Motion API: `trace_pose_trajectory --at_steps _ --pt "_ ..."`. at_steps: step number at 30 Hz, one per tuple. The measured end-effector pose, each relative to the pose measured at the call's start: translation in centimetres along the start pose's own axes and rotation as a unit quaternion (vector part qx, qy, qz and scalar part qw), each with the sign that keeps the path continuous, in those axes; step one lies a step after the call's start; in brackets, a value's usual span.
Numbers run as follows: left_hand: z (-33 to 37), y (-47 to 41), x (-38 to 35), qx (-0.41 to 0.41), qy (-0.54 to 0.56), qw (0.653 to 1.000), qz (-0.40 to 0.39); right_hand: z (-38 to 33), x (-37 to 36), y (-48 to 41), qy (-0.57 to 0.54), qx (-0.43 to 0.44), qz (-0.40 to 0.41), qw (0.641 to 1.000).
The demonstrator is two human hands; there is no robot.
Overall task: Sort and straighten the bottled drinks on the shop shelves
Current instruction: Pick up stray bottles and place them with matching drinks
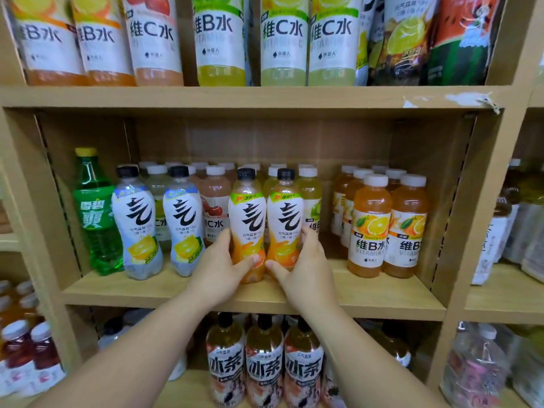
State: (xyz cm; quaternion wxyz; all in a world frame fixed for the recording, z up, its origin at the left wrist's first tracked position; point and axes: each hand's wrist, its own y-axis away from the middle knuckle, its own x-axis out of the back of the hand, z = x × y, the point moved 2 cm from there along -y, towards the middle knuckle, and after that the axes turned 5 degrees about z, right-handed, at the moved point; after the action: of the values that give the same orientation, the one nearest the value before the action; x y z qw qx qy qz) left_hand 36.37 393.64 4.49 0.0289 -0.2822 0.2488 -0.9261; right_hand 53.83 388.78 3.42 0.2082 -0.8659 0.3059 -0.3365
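Hands — left [219, 266], right [307, 266] — grip waisted plastic bottles [248, 213] [285, 214].

shelf [368, 293]: matt pale wood grain | orange bottles [266, 225]: clear glossy plastic, smooth white labels

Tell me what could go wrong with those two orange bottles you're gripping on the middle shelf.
1. The left hand and right hand each grip a tall, narrow-waisted bottle low down, so the left orange bottle or right orange bottle could tip.
2. Both stand close to the shelf edge. Pulled forward, one might fall off.
3. Pushed back, they could knock the white-capped bottles packed right behind.
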Motion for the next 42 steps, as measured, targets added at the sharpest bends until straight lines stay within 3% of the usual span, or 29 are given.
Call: trace_pose_trajectory --at_steps 4,8,11,14,17,20,30,35,42 --pt "2.4 1.5 2.0 -0.081 -0.018 0.99 0.111 -2.2 4.0 0.1 -0.001 0.09 0.089 0.992" --pt "8.8 1.6 5.5 -0.215 -0.011 0.952 0.216 -7.7 10.4 -1.6 -0.073 0.249 0.239 0.936" --pt "14.4 -0.3 8.4 -0.275 0.06 0.924 0.257 -11.9 15.2 -4.6 -0.1 0.306 0.282 0.904" --pt "19.5 -3.1 10.6 -0.307 0.079 0.91 0.265 -14.8 18.5 -9.2 -0.079 0.285 0.28 0.913" --pt "23.0 -6.1 10.8 -0.296 0.018 0.929 0.221 -16.1 19.7 -14.3 -0.05 0.194 0.217 0.955" --pt "24.8 -8.8 9.6 -0.281 -0.047 0.939 0.192 -16.4 19.5 -16.9 -0.05 0.143 0.161 0.975" --pt "26.5 -12.4 8.2 -0.122 -0.004 0.978 0.169 -16.2 19.6 -18.1 -0.093 0.098 0.052 0.989" --pt "27.0 -12.0 8.7 -0.118 -0.016 0.977 0.178 -16.1 19.2 -18.1 -0.061 0.125 0.067 0.988" --pt "27.0 -9.2 9.5 -0.184 0.103 0.959 0.187 -15.3 20.3 -15.5 -0.134 0.159 0.141 0.968"
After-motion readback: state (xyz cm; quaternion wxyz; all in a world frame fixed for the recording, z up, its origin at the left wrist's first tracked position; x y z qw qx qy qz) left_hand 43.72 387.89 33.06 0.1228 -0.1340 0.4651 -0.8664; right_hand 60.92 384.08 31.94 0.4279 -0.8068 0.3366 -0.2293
